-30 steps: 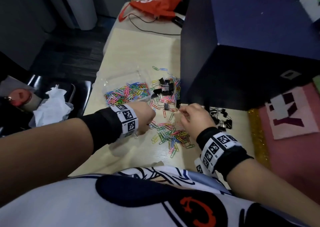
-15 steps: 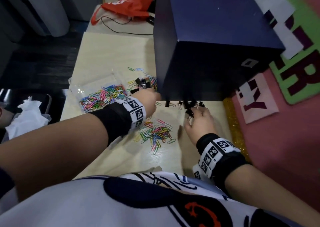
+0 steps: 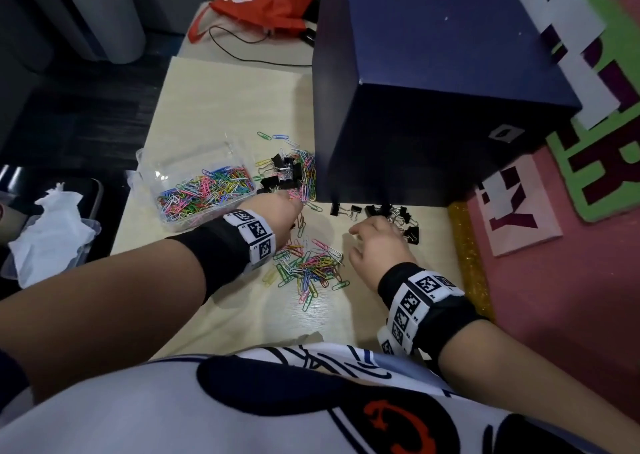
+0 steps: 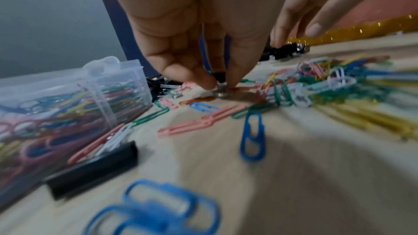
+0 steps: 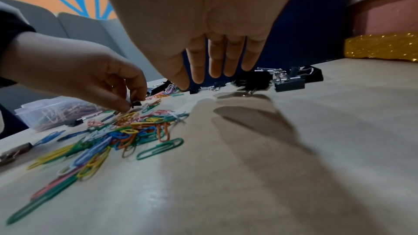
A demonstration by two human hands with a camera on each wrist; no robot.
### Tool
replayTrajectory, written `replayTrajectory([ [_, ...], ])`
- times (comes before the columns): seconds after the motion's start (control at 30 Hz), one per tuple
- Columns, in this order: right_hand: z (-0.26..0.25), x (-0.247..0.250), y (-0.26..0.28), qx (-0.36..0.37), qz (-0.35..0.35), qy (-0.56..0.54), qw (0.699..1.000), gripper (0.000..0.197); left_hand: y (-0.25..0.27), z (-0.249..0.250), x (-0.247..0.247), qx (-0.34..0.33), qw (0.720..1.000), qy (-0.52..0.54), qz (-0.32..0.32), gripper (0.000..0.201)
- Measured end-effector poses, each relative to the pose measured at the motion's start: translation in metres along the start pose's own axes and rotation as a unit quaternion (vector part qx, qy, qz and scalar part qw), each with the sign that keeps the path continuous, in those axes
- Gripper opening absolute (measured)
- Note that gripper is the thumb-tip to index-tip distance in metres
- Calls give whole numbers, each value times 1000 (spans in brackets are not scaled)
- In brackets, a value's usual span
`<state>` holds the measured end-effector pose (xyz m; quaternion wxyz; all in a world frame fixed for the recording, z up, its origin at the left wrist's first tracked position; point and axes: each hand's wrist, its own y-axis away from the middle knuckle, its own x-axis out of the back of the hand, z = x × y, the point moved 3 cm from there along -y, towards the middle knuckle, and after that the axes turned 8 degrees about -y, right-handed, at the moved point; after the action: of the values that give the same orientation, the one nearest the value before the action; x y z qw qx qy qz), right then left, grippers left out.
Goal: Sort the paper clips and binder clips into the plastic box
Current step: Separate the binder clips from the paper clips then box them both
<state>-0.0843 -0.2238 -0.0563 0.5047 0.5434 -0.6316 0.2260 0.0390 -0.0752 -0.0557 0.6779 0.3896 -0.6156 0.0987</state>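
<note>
A clear plastic box [image 3: 194, 157] at the left holds many coloured paper clips. More coloured paper clips [image 3: 308, 266] lie in a loose pile between my hands. Black binder clips [image 3: 284, 173] sit just right of the clear box, and another group of binder clips [image 3: 388, 211] lies against the dark blue box. My left hand [image 3: 287, 213] reaches down near the pile's far edge and pinches a small black binder clip [image 4: 220, 82] at the table top. My right hand [image 3: 375, 232] hovers with straight fingers [image 5: 216, 67], holding nothing, just short of the right-hand binder clips [image 5: 289, 81].
A big dark blue box [image 3: 433, 107] stands on the table's far right. A gold glitter strip [image 3: 467, 263] runs along the right edge beside a pink wall. Crumpled tissue [image 3: 52, 235] lies in a container off the table's left. A red bag [image 3: 263, 3] and cable lie at the back.
My right hand went from the pile to the binder clips by the blue box, and now hovers open just short of them. My left hand reached slightly forward.
</note>
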Motion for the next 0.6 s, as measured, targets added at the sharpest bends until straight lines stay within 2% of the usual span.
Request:
replayTrajectory([
  [0.17,2,2,-3,1,41,-25,999,30,-2,13,22,4,987,145,71,26],
  [0.27,8,6,-3,-28,82,-37,996,31,-8,26,31,-19,971,217,101,36],
  [0.37,12,10,-2,-49,124,-52,990,30,-11,23,25,-13,980,184,81,41],
  [0.43,9,10,-5,-21,128,-70,989,28,-10,12,12,16,990,129,44,39],
  [0.5,1,8,-10,24,95,-79,992,27,-3,6,0,27,998,55,8,37],
  [0.6,-15,3,-19,65,-6,-66,996,32,8,13,-17,-25,999,30,-5,40],
])
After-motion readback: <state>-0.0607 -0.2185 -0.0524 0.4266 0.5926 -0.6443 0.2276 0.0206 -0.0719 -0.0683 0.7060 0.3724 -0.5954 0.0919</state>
